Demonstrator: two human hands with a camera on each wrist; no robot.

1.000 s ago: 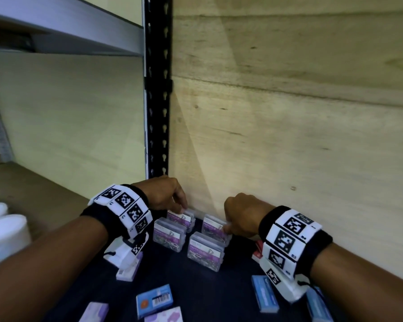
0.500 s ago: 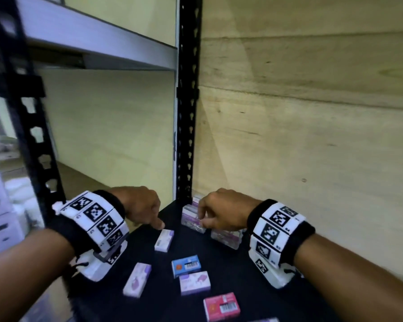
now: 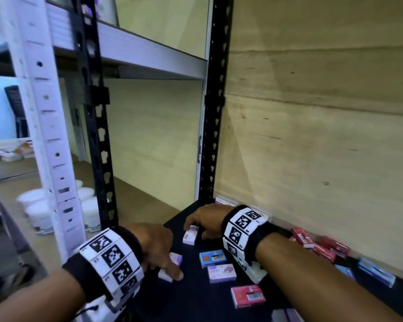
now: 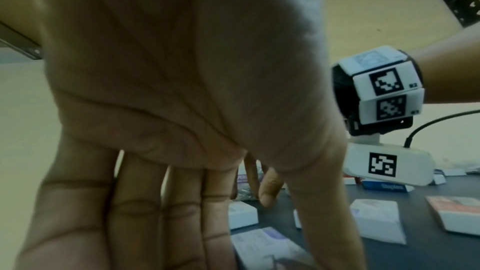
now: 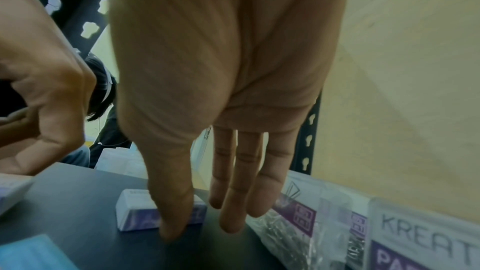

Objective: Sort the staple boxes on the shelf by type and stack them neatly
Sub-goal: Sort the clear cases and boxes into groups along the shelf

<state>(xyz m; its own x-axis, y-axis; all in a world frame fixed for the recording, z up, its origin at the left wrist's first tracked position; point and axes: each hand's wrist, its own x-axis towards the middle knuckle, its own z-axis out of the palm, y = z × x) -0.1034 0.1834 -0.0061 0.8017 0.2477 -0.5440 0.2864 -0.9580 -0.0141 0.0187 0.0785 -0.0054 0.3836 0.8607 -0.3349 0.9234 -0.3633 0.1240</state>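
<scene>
Small staple boxes lie scattered on the black shelf (image 3: pixel 196 305). My left hand (image 3: pixel 166 263) reaches down with straight fingers (image 4: pixel 166 202) over a white-and-purple box (image 3: pixel 165 274), fingertips touching it. Farther back, my right hand (image 3: pixel 196 228) hangs with straight fingers (image 5: pixel 233 202). Its thumb stands against another white-and-purple box (image 5: pixel 140 213) (image 3: pixel 190 238). A blue box (image 3: pixel 212 257), a purple box (image 3: pixel 222 273) and a red box (image 3: pixel 248 296) lie between my arms. Clear plastic boxes (image 5: pixel 298 223) line the back wall.
Red boxes (image 3: pixel 319 246) and blue boxes (image 3: pixel 377 271) lie along the plywood wall (image 3: pixel 312 135) at the right. A black upright (image 3: pixel 213 112) stands at the shelf's back left corner. White tubs (image 3: pixel 37 212) sit on the neighbouring shelf.
Both hands have left the clear boxes at the back wall and come forward and left. The left hand now touches the near purple box; the right is at the one behind it.
</scene>
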